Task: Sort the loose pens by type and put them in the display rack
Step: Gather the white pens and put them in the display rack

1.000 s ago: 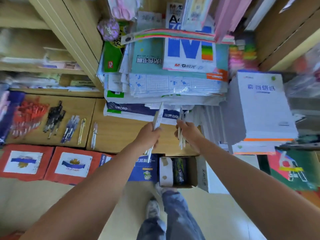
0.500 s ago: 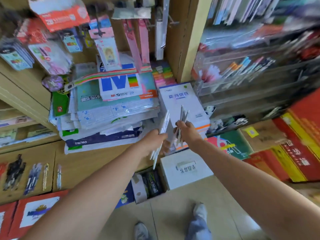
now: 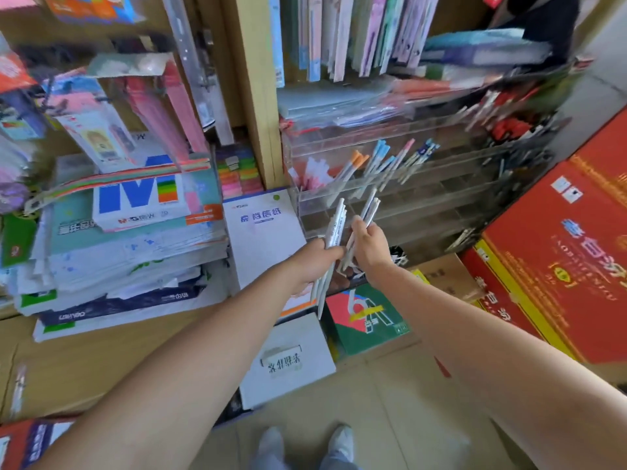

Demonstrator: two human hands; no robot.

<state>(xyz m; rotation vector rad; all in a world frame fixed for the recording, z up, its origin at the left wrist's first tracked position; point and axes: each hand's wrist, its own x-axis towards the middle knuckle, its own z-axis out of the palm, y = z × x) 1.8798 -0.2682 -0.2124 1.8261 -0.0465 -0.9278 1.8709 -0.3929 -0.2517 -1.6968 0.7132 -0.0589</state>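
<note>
The white pens are split into two bundles, both held just in front of the clear display rack (image 3: pixel 451 198) and at its left end. The left hand (image 3: pixel 314 262) is curled round the thicker bundle (image 3: pixel 335 227), gripping it mid-length so the tips stick up toward the rack and the tails hang below the fist. To me that looks like the reserve stock, kept out of the way. The right hand (image 3: pixel 369 247) pinches a thinner bundle (image 3: pixel 368 208) between thumb and fingers, angled up and leaning into the rack's lower tiers, probably the lot meant to go in first. Neither bundle touches the rack as far as I can tell. Inside the rack's upper tier, pens with orange caps (image 3: pixel 356 162) and blue caps (image 3: pixel 380 150) already lean in their own slots, so each type seems to get its own compartment, and the tiers below look open for the white ones. Left of the rack stands a wooden shelf upright (image 3: pixel 259 96), and further left a heap of paper packs (image 3: pixel 135 239). Right of the rack sit red cartons (image 3: pixel 559 259).
</note>
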